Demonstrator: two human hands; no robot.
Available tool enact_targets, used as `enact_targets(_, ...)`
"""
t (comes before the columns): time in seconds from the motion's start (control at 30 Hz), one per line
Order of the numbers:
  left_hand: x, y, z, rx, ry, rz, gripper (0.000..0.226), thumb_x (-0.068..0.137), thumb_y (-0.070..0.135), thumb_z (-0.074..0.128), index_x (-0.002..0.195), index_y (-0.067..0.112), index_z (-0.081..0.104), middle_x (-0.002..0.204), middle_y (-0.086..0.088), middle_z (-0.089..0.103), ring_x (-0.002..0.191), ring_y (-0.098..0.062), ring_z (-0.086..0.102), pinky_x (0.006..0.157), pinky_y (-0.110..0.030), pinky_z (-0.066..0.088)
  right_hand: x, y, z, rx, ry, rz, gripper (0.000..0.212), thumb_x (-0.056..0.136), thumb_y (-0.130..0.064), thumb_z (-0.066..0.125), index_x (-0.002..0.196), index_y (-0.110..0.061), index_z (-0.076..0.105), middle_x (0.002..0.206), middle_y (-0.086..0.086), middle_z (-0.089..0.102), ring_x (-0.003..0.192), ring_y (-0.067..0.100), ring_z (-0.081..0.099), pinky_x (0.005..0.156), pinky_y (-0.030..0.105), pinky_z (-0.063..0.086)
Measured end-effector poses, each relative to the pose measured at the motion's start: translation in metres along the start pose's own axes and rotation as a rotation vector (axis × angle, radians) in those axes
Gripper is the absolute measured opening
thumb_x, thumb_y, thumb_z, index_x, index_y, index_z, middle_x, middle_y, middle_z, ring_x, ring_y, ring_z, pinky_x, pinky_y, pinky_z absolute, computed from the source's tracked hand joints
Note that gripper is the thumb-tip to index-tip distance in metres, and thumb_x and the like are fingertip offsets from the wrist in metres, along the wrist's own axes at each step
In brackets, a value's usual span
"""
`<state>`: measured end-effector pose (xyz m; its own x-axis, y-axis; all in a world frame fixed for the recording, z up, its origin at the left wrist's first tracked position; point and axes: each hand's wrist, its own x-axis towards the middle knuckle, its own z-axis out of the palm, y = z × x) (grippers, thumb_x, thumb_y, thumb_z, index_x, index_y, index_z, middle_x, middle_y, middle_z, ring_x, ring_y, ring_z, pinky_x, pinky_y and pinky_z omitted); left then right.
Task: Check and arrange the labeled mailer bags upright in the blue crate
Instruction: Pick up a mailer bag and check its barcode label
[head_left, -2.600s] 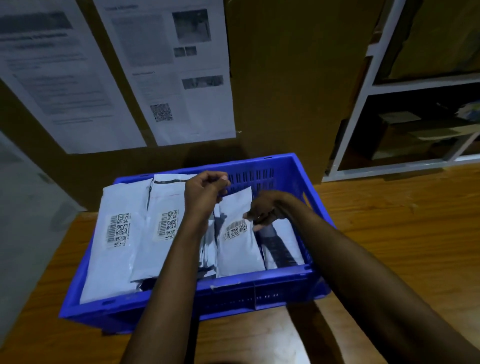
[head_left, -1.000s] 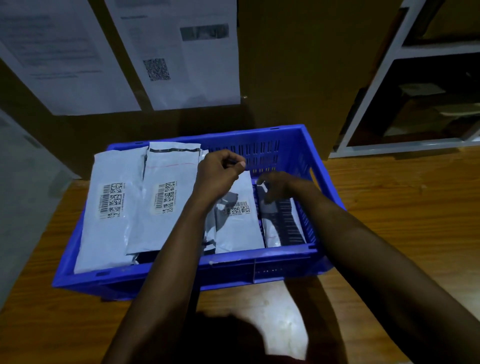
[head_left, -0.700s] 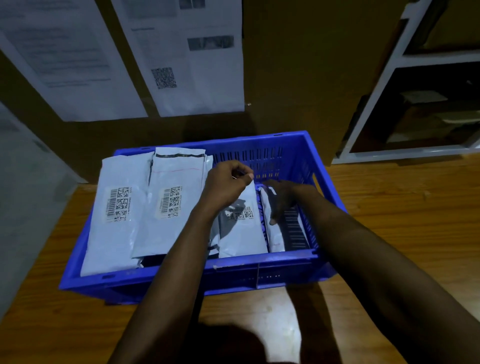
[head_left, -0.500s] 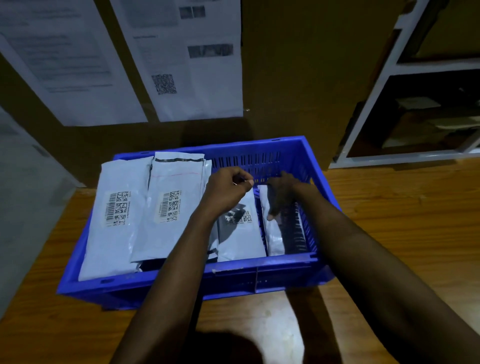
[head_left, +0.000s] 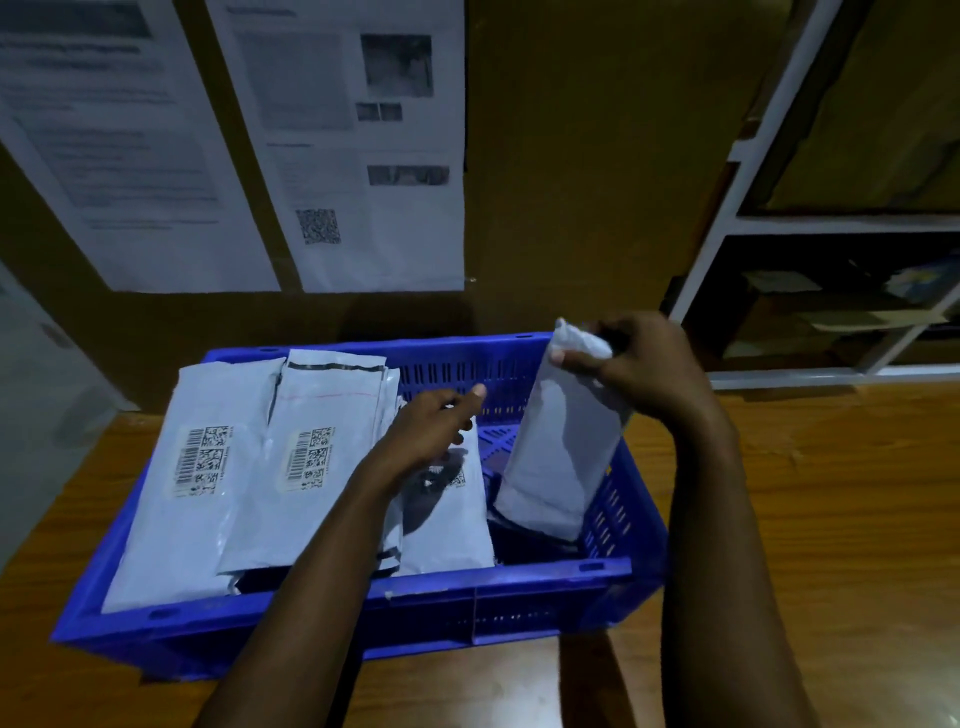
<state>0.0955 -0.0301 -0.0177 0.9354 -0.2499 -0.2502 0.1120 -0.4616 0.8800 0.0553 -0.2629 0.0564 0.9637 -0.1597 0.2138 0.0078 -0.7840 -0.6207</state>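
White mailer (head_left: 561, 441) now aloft, right hand (head_left: 644, 364)

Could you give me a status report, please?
Right hand grips one mailer bag by its top, at the right end of the blue crate. Left hand on leaning bags, grip unclear. Nothing blocking.

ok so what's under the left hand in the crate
A white bag leaning in the crate; part of its label shows below the left hand. The hand covers the bag's top and most of the label, so whether it grips the bag cannot be told.
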Motion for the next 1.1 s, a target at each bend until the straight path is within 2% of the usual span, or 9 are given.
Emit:
enact_targets(0.13,-0.009,0.010,-0.002,-0.104,-0.152,-0.057,0.048,0.087,0.068,0.059,0.103,0.024,0.070,0.103,0.003,0.075,0.094,-0.015,0.072,0.072,-0.031,0.051,-0.012,0.007,-0.019,0.388,0.162,0.094,0.028,0.079,-0.048,0.085,0.089,-0.024,0.077,0.085,-0.007,0.077,0.081,0.011,0.073,0.066,0.033,0.056)
enact_targets(0.27,-0.017,0.012,-0.006,-0.440,-0.261,0.003,0.052,0.082,0.044,0.074,0.120,0.009,0.067,0.114,-0.005,0.075,0.101,-0.018,0.070,0.077,-0.027,0.057,-0.025,0.019,-0.016,0.672,0.287,0.219,0.023,0.081,-0.037,0.086,0.090,-0.018,0.077,0.084,0.001,0.079,0.077,0.019,0.076,0.062,0.032,0.056)
enact_targets(0.47,-0.017,0.007,-0.020,-0.551,-0.242,0.173,0.057,0.077,0.002,0.079,0.131,0.010,0.063,0.120,-0.012,0.073,0.109,-0.030,0.070,0.086,-0.040,0.061,-0.035,0.031,0.009,0.888,0.507,0.387,0.028,0.084,-0.034,0.084,0.098,-0.011,0.074,0.091,0.005,0.078,0.081,0.018,0.076,0.052,0.026,0.055)
enact_targets(0.57,-0.011,0.007,-0.023,-0.643,-0.119,0.196,0.063,0.071,0.000,0.086,0.129,0.012,0.065,0.124,-0.028,0.067,0.116,-0.043,0.066,0.095,-0.056,0.055,-0.037,0.034,0.012,0.951,0.540,0.417,0.031,0.086,-0.033,0.082,0.100,-0.007,0.073,0.086,-0.001,0.077,0.070,0.006,0.072,0.048,0.022,0.051)
enact_targets(0.63,-0.009,0.009,-0.023,-0.731,-0.010,0.187,0.061,0.070,0.005,0.085,0.127,0.011,0.065,0.123,-0.025,0.069,0.112,-0.041,0.068,0.091,-0.057,0.057,-0.040,0.038,0.010,0.954,0.499,0.412,0.029,0.086,-0.036,0.082,0.097,-0.010,0.075,0.082,-0.005,0.076,0.068,0.005,0.070,0.049,0.023,0.050)
enact_targets(0.73,-0.010,0.012,-0.025,-0.826,0.110,0.183,0.060,0.073,0.009,0.083,0.130,0.007,0.062,0.117,-0.016,0.074,0.099,-0.031,0.074,0.078,-0.043,0.063,-0.046,0.045,0.007,0.909,0.399,0.376,0.026,0.094,-0.044,0.071,0.096,-0.018,0.075,0.087,-0.007,0.077,0.074,0.004,0.071,0.049,0.024,0.052)
enact_targets(0.87,-0.008,0.010,-0.029,-0.863,0.187,0.167,0.054,0.080,0.016,0.079,0.130,0.009,0.062,0.118,-0.014,0.074,0.106,-0.033,0.072,0.086,-0.048,0.061,-0.056,0.053,0.003,0.848,0.361,0.257,0.024,0.103,-0.030,0.061,0.124,-0.022,0.068,0.095,-0.011,0.077,0.081,0.008,0.075,0.057,0.034,0.061)
enact_targets(1.03,-0.005,0.009,-0.031,-0.911,0.219,0.146,0.051,0.082,0.017,0.079,0.130,0.012,0.062,0.118,-0.013,0.074,0.100,-0.028,0.074,0.080,-0.044,0.063,-0.057,0.063,0.003,0.474,0.204,-0.078,0.075,0.090,0.003,0.070,0.144,-0.045,0.051,0.144,-0.021,0.053,0.125,0.013,0.061,0.081,0.032,0.062)
enact_targets(1.1,-0.004,0.009,-0.032,-0.925,0.229,0.140,0.050,0.086,0.016,0.078,0.132,0.012,0.061,0.118,-0.012,0.074,0.100,-0.028,0.074,0.076,-0.042,0.063,-0.057,0.060,0.004,0.412,0.170,-0.168,0.087,0.083,0.007,0.076,0.145,-0.047,0.049,0.153,-0.024,0.040,0.135,0.004,0.050,0.078,0.023,0.060)
